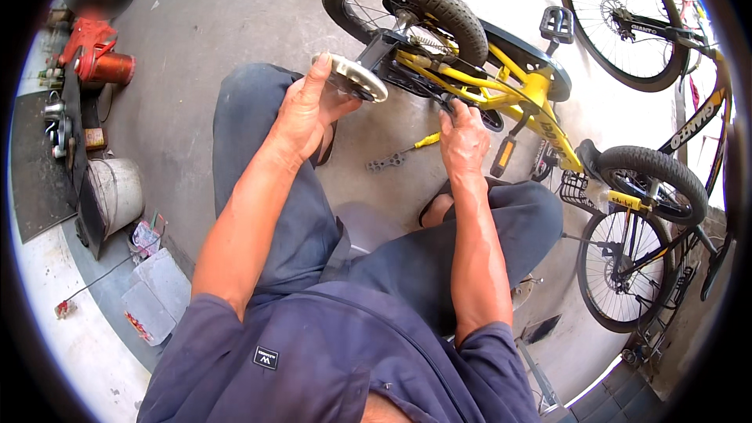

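Observation:
A yellow children's bike [540, 88] lies tipped over on the floor before me, its knobbly black rear wheel [462, 12] raised at the top. My left hand [307, 110] grips the rim of a small pale training wheel [359, 78], which sits by a black bracket at the bike's rear. At the lower side of the frame, my right hand [464, 139] has its fingers closed by dark parts; whatever they hold is hidden. Below them, a yellow-handled tool [428, 140] and a grey multi-hole spanner [387, 163] lie on the floor, close together.
Another bike's large wheel [619, 19] stands at the upper right, with a black bike frame [693, 133] along the right edge. To the left are a red machine [98, 59], a whitish bucket [116, 192] and a grey plastic case [157, 298].

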